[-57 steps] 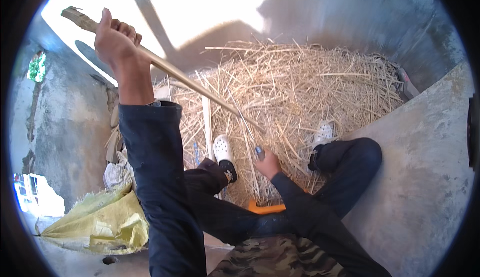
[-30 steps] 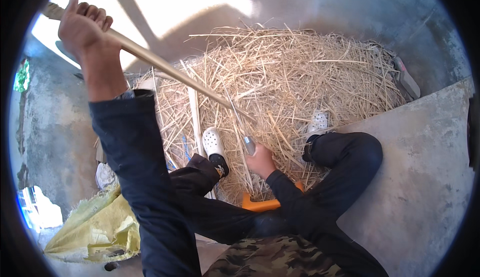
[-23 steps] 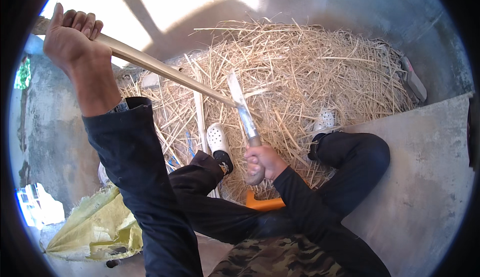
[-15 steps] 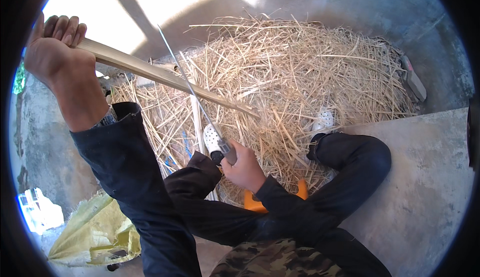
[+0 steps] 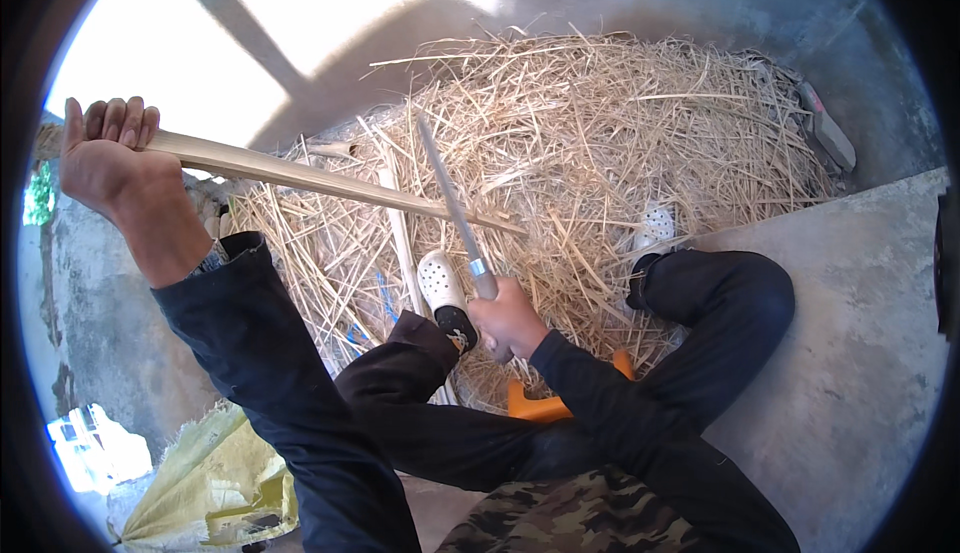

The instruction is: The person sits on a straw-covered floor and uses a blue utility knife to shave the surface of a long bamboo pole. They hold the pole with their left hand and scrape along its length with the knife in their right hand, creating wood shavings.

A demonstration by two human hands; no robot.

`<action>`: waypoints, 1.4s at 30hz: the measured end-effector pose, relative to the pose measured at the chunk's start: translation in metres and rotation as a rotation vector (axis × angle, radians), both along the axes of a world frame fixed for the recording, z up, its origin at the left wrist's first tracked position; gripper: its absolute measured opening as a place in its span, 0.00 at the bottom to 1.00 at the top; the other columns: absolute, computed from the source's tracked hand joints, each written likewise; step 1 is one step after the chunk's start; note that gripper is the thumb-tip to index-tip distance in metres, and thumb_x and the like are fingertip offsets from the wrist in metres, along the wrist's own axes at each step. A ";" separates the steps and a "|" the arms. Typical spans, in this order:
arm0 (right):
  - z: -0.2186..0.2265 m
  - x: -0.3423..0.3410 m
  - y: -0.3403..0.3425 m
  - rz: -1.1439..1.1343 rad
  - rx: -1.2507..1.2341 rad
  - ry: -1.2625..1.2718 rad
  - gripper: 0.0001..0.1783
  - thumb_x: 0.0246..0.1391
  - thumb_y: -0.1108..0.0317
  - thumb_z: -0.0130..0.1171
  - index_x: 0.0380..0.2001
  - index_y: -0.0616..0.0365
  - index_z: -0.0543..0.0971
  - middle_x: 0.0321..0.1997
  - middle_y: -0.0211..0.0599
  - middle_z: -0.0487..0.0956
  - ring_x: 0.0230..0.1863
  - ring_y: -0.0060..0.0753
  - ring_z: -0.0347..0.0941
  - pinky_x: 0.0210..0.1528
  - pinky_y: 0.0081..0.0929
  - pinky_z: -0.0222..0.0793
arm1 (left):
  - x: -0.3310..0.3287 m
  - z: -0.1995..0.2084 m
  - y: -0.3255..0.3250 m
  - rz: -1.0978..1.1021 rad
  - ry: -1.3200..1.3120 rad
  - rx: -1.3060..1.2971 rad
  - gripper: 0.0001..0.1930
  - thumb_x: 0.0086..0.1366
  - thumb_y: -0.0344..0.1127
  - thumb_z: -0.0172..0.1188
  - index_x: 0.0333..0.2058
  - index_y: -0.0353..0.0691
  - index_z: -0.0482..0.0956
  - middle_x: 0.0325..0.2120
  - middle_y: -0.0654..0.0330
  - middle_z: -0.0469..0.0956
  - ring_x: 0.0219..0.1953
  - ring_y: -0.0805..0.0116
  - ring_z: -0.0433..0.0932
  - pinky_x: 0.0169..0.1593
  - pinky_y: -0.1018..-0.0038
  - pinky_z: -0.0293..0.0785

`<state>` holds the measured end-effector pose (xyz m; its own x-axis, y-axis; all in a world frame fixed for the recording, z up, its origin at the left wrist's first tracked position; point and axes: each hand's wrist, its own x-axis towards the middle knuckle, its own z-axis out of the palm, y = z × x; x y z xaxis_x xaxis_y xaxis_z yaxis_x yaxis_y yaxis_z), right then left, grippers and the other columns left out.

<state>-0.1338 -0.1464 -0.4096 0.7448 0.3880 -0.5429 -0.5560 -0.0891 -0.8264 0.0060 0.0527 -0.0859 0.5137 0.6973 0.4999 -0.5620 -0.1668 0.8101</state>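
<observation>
My left hand [image 5: 122, 165], raised at the far left, is closed around one end of a long pale bamboo strip [image 5: 300, 175]. The strip slopes down to the right, its narrower tip over the straw. In my right hand [image 5: 515, 319], near the middle between my legs, is the grey handle of a long knife [image 5: 447, 181]. Its blade points up and slightly left, crossing the strip close to the tip. I cannot tell whether the edge touches it.
A heap of dry straw and shavings [image 5: 600, 123] covers the floor ahead. My feet in white clogs [image 5: 441, 279] stand at it. An orange plastic piece [image 5: 540, 408] shows beneath me. A yellow sack [image 5: 205, 483] lies lower left; a concrete slab [image 5: 850, 353] is at right.
My left hand has lowered with the bamboo strip, which lies flatter now. The knife has swung, its tip moving right and down, and my right hand has shifted slightly right.
</observation>
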 end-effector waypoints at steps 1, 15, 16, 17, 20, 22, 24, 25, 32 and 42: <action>0.006 -0.004 0.012 -0.068 -0.156 -0.328 0.19 0.50 0.61 0.60 0.43 0.60 0.77 0.31 0.52 0.80 0.30 0.54 0.78 0.35 0.43 0.72 | -0.001 -0.001 0.000 0.007 -0.001 -0.002 0.21 0.68 0.37 0.46 0.15 0.48 0.53 0.11 0.68 0.50 0.12 0.75 0.48 0.19 0.77 0.45; -0.164 -0.020 -0.022 0.088 -0.365 -0.209 0.34 0.45 0.59 0.64 0.55 0.66 0.70 0.47 0.62 0.77 0.49 0.58 0.74 0.53 0.44 0.68 | -0.016 0.004 0.002 0.093 0.023 -0.001 0.21 0.70 0.38 0.44 0.16 0.48 0.55 0.11 0.70 0.51 0.12 0.76 0.49 0.18 0.77 0.46; -0.129 -0.023 -0.015 0.049 -0.444 -0.189 0.33 0.44 0.60 0.64 0.53 0.67 0.71 0.47 0.63 0.77 0.49 0.57 0.74 0.53 0.45 0.68 | -0.019 0.003 0.008 0.062 0.009 0.012 0.20 0.70 0.39 0.45 0.16 0.47 0.56 0.12 0.69 0.52 0.12 0.76 0.49 0.18 0.77 0.46; -0.114 -0.026 -0.012 0.001 -0.524 -0.161 0.32 0.44 0.60 0.64 0.51 0.68 0.73 0.47 0.63 0.77 0.50 0.57 0.74 0.53 0.45 0.68 | -0.024 0.001 0.009 0.021 0.001 0.024 0.20 0.69 0.39 0.46 0.17 0.47 0.57 0.12 0.69 0.52 0.12 0.76 0.50 0.18 0.77 0.47; -0.143 -0.044 -0.024 0.080 -0.539 -0.250 0.28 0.44 0.59 0.63 0.45 0.69 0.75 0.40 0.63 0.78 0.45 0.59 0.76 0.47 0.46 0.70 | -0.072 0.000 0.018 -0.085 0.014 0.054 0.16 0.65 0.40 0.50 0.19 0.44 0.61 0.14 0.66 0.56 0.15 0.75 0.55 0.20 0.78 0.51; -0.099 -0.036 -0.033 0.187 -0.540 -0.243 0.26 0.45 0.58 0.63 0.41 0.69 0.77 0.36 0.63 0.79 0.42 0.61 0.77 0.43 0.46 0.72 | -0.135 0.007 0.042 -0.336 -0.060 0.033 0.16 0.61 0.34 0.54 0.17 0.47 0.58 0.14 0.66 0.54 0.15 0.77 0.52 0.22 0.79 0.52; -0.089 -0.041 -0.029 0.169 -0.496 -0.251 0.24 0.45 0.58 0.62 0.41 0.68 0.78 0.33 0.62 0.79 0.40 0.62 0.77 0.41 0.47 0.73 | -0.178 0.030 0.050 -0.451 -0.134 0.119 0.14 0.54 0.30 0.54 0.17 0.46 0.57 0.15 0.66 0.53 0.16 0.76 0.51 0.25 0.78 0.51; -0.091 -0.044 -0.026 0.131 -0.484 -0.265 0.24 0.46 0.58 0.62 0.41 0.67 0.78 0.33 0.62 0.79 0.39 0.62 0.77 0.40 0.47 0.73 | -0.182 0.036 0.052 -0.429 -0.127 0.105 0.13 0.52 0.29 0.54 0.17 0.46 0.57 0.15 0.66 0.53 0.16 0.76 0.51 0.25 0.78 0.51; -0.115 -0.050 -0.027 0.018 -0.436 -0.427 0.15 0.47 0.64 0.58 0.36 0.60 0.74 0.27 0.47 0.74 0.26 0.45 0.70 0.33 0.42 0.69 | -0.147 0.003 0.058 -0.294 -0.027 0.015 0.20 0.67 0.38 0.53 0.18 0.46 0.57 0.14 0.67 0.53 0.16 0.77 0.50 0.25 0.78 0.50; -0.096 -0.042 -0.022 0.102 -0.066 0.142 0.11 0.47 0.67 0.57 0.33 0.61 0.72 0.17 0.39 0.73 0.13 0.39 0.71 0.24 0.38 0.70 | -0.147 -0.021 0.076 -0.069 -0.082 -0.132 0.21 0.67 0.43 0.55 0.17 0.48 0.58 0.11 0.69 0.52 0.13 0.78 0.49 0.21 0.78 0.47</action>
